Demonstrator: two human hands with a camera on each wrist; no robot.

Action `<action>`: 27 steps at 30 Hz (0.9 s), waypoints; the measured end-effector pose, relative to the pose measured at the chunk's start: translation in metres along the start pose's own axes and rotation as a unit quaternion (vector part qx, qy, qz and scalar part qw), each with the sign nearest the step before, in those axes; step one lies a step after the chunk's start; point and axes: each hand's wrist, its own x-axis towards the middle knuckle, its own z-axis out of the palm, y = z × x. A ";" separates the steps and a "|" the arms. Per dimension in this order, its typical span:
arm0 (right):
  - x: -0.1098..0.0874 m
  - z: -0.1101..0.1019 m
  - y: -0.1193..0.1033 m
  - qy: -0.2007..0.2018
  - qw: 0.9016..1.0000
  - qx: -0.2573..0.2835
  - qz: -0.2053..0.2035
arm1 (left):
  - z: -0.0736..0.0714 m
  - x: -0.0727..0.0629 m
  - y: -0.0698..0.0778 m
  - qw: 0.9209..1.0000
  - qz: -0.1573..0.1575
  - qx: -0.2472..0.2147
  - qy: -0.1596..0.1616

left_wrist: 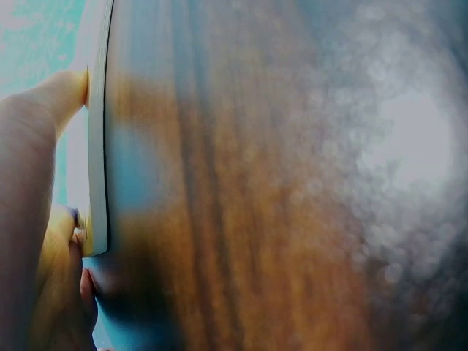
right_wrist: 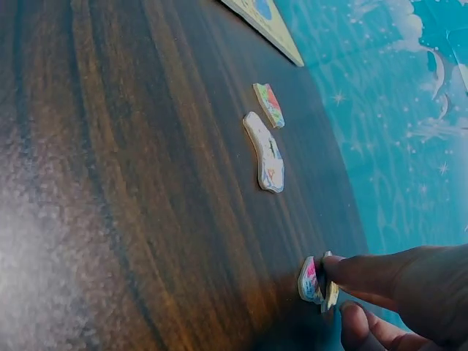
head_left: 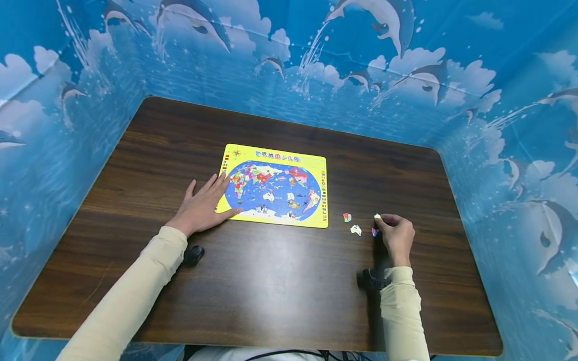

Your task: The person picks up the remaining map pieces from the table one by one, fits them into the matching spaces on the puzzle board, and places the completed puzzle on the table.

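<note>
Fingers of the right hand pinch a puzzle piece, likely light, stiff, best taken by its edges; the left hand's spread fingers touch the map.

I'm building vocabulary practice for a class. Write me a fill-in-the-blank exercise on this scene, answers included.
1. The border of the board is ____.
2. The right hand pinches a piece; the left hand touches the ____.
3. Besides that piece, exactly ____ others lie on the table.
4. The cloth shows leaping ____.

Missing words: yellow; board; three; dolphins.
</note>
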 end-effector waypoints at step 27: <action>0.001 0.025 -0.065 -0.061 0.990 0.110 -0.069 | -0.003 -0.003 0.003 1.000 -0.001 -0.011 0.010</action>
